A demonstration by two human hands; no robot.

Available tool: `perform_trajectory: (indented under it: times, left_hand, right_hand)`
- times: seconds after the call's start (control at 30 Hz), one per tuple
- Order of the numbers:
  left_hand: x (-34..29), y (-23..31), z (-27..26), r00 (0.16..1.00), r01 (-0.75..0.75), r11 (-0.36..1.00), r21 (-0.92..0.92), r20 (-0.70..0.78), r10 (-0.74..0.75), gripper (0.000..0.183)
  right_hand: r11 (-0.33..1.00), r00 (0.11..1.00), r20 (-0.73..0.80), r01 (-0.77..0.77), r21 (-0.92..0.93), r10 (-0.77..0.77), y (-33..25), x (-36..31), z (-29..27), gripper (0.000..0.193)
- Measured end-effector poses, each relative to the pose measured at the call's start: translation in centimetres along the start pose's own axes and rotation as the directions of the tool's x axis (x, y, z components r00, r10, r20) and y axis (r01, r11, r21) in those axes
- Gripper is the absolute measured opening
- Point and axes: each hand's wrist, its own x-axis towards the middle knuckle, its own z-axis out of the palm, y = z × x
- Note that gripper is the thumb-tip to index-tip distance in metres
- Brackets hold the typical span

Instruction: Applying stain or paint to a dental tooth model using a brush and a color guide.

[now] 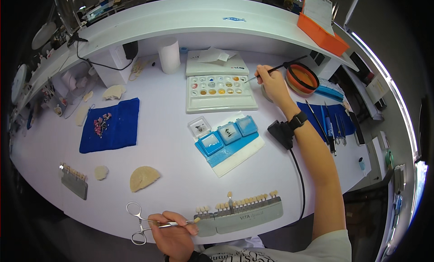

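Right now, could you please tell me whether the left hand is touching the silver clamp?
Touching. The head view shows the left hand holding the silver clamp: its shaft runs through the grip, with no gap showing.

The surface is pale, its edges bowed by the lens. Toward the back lie a white palette, a white cylinder upright to its left and, to its right, an orange-brown bowl. A blue cloth is spread on the left, another blue cloth on the right. In the middle sits a blue-and-white pad; right of it, a black device trails its cord frontward. Nearer the front are a beige half-disc, a small pale lump, a small shade guide and a long shade guide.
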Motion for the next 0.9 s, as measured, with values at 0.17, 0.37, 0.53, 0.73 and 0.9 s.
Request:
perform_trajectory:
  times: [0.17, 0.37, 0.53, 0.73, 0.9]
  left_hand:
    - [0.1, 0.2, -0.4, 0.984, 0.052, 0.981, -0.184, 0.176, -0.020, 0.035]
    - [0.1, 0.2, -0.4, 0.982, 0.061, 0.977, -0.204, 0.189, -0.022, 0.035]
    - [0.1, 0.3, -0.2, 0.976, 0.042, 0.980, -0.193, 0.219, 0.001, 0.034]
    - [0.2, 0.2, 0.0, 0.975, 0.008, 0.986, -0.168, 0.220, 0.030, 0.035]
    - [0.2, 0.2, -0.1, 0.968, 0.002, 0.986, -0.167, 0.249, 0.041, 0.035]
  right_hand:
    - [0.988, 0.995, -0.094, 0.010, -0.156, -0.025, 1.7, 0.8, 1.2, 0.041]
    - [0.975, 0.990, -0.135, 0.017, -0.221, -0.048, 2.4, 0.8, 1.3, 0.040]
    - [0.967, 0.991, -0.125, 0.018, -0.255, -0.052, 2.4, 0.9, 1.2, 0.040]
    - [0.959, 0.989, -0.137, 0.006, -0.282, -0.046, 2.2, 0.8, 1.2, 0.041]
    - [0.964, 0.985, -0.160, 0.020, -0.265, -0.065, 2.8, 1.0, 1.2, 0.040]
